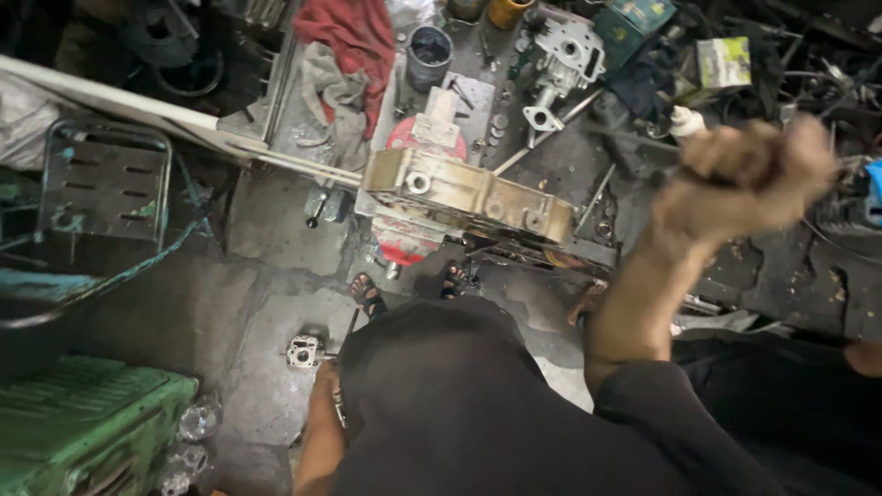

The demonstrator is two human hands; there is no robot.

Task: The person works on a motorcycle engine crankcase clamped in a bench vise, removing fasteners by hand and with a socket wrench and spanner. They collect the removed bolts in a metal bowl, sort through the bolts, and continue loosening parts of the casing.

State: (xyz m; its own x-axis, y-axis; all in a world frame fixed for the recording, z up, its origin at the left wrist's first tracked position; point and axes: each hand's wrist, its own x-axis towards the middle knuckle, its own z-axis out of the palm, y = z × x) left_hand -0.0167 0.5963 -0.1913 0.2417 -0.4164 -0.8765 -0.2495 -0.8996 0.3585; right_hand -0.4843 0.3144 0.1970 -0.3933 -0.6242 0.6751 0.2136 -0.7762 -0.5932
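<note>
My right hand (pixel 746 174) is raised at the right, blurred, with its fingers curled into a fist; nothing shows inside it. It hovers over the cluttered workbench (pixel 551 170), to the right of a grimy metal engine casing (pixel 469 193). The casing sits on a red vise (pixel 404 241) at the bench's front edge. My left arm hangs at my side, and my left hand (pixel 325 375) is low, mostly hidden by my black shirt. It is close to a thin dark rod (pixel 349 332) and a small metal part (pixel 303 351) on the floor. My sandalled feet (pixel 367 294) stand before the vise.
On the bench lie a red cloth (pixel 354 37), a dark can (pixel 429 55), a grey cast housing (pixel 568 57), boxes and loose tools. A long pale bar (pixel 138 108) runs in from the left. A metal chair (pixel 103 179) and a green crate (pixel 83 422) stand at the left.
</note>
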